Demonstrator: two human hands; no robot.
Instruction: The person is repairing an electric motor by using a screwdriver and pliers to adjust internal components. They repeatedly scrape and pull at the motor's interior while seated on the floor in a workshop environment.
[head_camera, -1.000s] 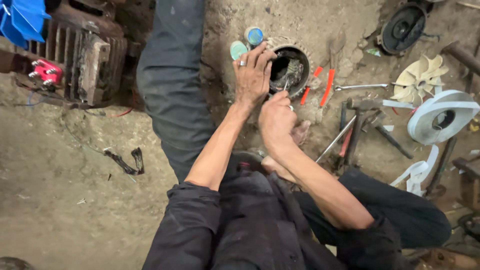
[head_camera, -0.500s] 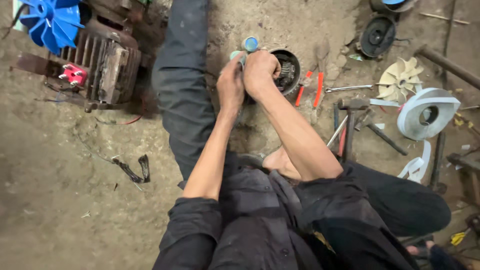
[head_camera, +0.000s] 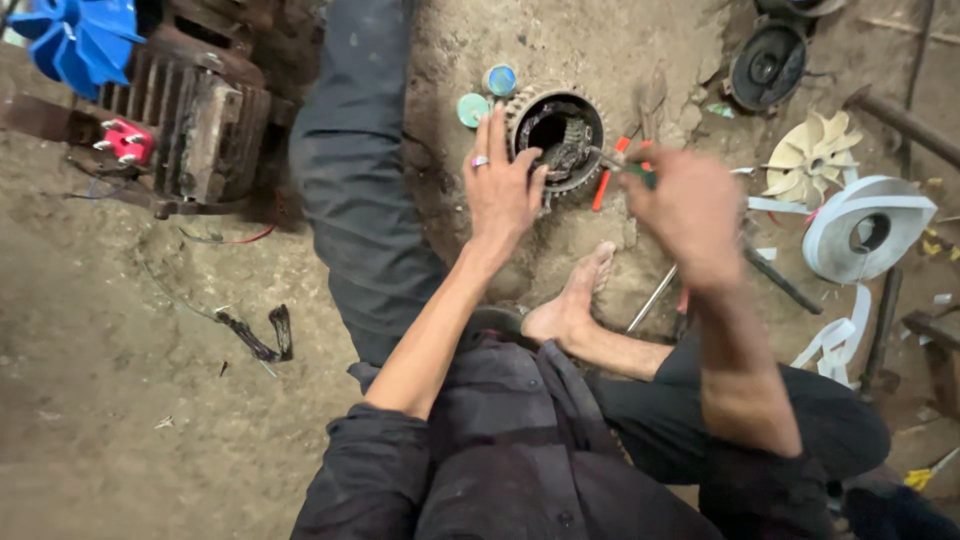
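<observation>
While the person sits on the dirt floor (head_camera: 120, 400), the left hand (head_camera: 503, 190) rests open, fingers spread, on the rim of the round dark finned metal motor housing (head_camera: 557, 135) at upper centre of the frame. The right hand (head_camera: 688, 212), blurred, is just right of the housing, its grip closed on a thin green-handled tool (head_camera: 628, 168) pointing into the housing. A cream plastic fan impeller (head_camera: 812, 157) lies at upper right.
</observation>
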